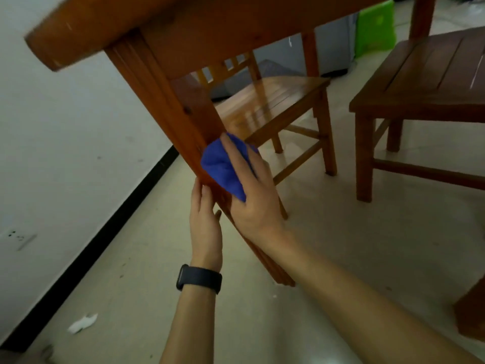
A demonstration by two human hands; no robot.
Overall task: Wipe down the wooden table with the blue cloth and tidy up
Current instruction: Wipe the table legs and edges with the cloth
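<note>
The wooden table (pixel 110 24) is seen from low down, its edge across the top and one leg (pixel 168 101) running down the middle of the view. My right hand (pixel 252 195) grips the bunched blue cloth (pixel 223 166) and holds it against the leg. My left hand (pixel 204 224), with a black band on the wrist, rests on the leg's left side just below the cloth, fingers straight.
Two wooden chairs stand on the pale floor, one (pixel 283 101) under the table and one (pixel 425 82) at the right. A white wall with a black skirting (pixel 105 227) runs on the left. A white scrap (pixel 82 323) lies on the floor. A green bag (pixel 375 27) stands at the back.
</note>
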